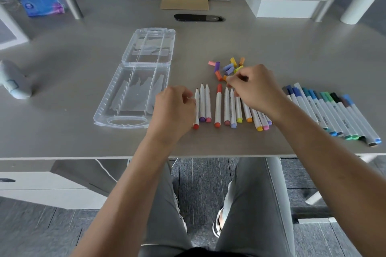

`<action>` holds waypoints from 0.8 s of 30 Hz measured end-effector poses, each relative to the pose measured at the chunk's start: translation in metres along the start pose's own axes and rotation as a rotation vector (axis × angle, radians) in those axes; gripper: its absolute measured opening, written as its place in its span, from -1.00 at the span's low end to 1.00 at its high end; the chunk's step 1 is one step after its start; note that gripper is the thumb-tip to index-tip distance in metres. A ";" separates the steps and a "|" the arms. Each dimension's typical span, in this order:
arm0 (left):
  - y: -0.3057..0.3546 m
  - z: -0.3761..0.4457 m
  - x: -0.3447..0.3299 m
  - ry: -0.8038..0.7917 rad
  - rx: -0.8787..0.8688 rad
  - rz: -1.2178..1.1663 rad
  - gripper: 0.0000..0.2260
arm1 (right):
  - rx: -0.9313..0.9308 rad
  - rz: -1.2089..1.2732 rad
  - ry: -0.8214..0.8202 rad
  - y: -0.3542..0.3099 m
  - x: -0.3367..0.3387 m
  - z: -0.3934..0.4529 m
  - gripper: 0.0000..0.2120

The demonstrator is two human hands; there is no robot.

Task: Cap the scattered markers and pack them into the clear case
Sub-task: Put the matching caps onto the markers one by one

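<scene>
Illumination is bright, even and diffuse. The desk (271,44) shows no hard glare; only soft shadows lie beneath the hands. Faint reflections mark the clear case (133,92). Wide-angle distortion bows the desk's near edge and stretches the frame corners. Slight blur softens the far-left clutter; focus is sharpest around the hands.

Uncapped markers (217,106) beside open clear case (133,94)

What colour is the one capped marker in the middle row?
Red-orange cap; head view.
</scene>
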State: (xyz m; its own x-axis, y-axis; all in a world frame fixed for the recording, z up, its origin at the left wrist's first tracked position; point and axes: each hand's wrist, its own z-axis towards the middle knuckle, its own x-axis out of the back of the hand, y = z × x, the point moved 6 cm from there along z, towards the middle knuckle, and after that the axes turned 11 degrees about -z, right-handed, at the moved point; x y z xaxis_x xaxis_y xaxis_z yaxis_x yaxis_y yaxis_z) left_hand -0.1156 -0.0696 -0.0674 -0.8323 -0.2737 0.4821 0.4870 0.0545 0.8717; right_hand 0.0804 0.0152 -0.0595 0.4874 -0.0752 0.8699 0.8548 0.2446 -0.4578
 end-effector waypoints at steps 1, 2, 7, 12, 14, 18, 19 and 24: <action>0.000 0.001 0.001 -0.014 0.016 -0.023 -0.82 | 0.007 0.005 0.000 0.000 0.000 -0.001 -0.72; 0.000 0.003 0.003 -0.025 0.032 -0.043 -0.82 | 0.014 0.009 -0.001 0.000 -0.001 -0.001 -0.72; 0.006 0.003 0.004 -0.082 0.035 -0.030 -0.80 | 0.015 -0.012 -0.009 0.001 -0.006 -0.001 -0.83; 0.002 0.005 0.001 -0.064 0.017 -0.010 -0.82 | 0.066 -0.114 -0.060 -0.006 -0.007 0.012 -0.87; 0.001 0.005 -0.002 -0.047 -0.002 0.017 -0.84 | 0.045 -0.166 -0.101 -0.004 -0.010 0.019 -0.87; 0.003 0.005 -0.010 -0.006 -0.042 0.096 -0.86 | -0.048 -0.290 -0.145 -0.007 -0.015 0.030 -0.75; 0.003 0.006 -0.011 0.005 -0.048 0.099 -0.85 | -0.073 -0.321 -0.155 -0.009 -0.016 0.031 -0.72; 0.001 0.010 -0.014 0.017 -0.029 0.128 -0.87 | -0.150 -0.404 -0.121 -0.022 -0.018 0.035 -0.75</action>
State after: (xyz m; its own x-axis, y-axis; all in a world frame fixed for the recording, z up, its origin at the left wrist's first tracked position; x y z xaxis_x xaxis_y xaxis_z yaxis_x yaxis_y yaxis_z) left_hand -0.1061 -0.0558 -0.0728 -0.7587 -0.2821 0.5872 0.5962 0.0624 0.8004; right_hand 0.0463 0.0445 -0.0588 0.0922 -0.0198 0.9955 0.9931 0.0748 -0.0905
